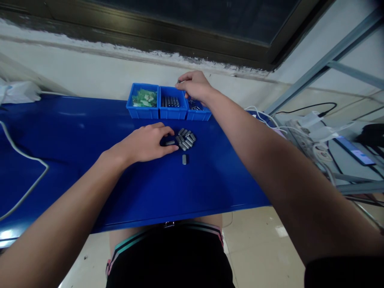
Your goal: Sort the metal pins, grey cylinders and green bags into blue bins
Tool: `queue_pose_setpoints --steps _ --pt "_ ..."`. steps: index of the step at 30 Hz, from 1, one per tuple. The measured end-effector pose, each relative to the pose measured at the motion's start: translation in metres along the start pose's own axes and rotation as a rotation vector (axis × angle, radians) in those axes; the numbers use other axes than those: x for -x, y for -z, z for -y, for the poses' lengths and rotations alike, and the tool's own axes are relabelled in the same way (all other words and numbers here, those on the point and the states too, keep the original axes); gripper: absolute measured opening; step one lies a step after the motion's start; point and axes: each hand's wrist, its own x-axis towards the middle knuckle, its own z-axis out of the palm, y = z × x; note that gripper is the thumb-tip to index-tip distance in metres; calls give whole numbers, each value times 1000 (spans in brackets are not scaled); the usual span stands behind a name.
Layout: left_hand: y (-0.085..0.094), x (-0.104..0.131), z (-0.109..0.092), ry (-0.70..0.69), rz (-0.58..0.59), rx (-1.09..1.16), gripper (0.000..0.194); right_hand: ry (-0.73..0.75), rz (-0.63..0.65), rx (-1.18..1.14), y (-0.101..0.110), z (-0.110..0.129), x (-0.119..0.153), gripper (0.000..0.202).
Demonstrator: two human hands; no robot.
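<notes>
Cyls (189,140) shiny dk-grey metal, clustered; L hand (153,141) spread beside, R hand (194,86) pinching sm pc (179,82)

Blue table (210,182): three blue bins (172,115), loose metal pieces (189,142).

Short grey metal pegs (186,139) loosely clustered on blue table (195,184); lone peg (184,159) (just apart) on near side; more pegs (170,102) side by side in middle bin (172,115).

Head camera looks down (and forward) over table (186,190).
</notes>
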Motion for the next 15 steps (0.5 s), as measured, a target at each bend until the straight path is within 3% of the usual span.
queue_pose_setpoints --steps 5,10,15 --pt "-1 -1 0 -2 3 -7 67 52 113 192 1 -2 -10 13" --pt "-2 -1 1 5 1 -21 65 145 187 479 0 7 -8 35" --pt "-3 0 1 3 18 -7 63 107 360 718 1 22 -11 38"
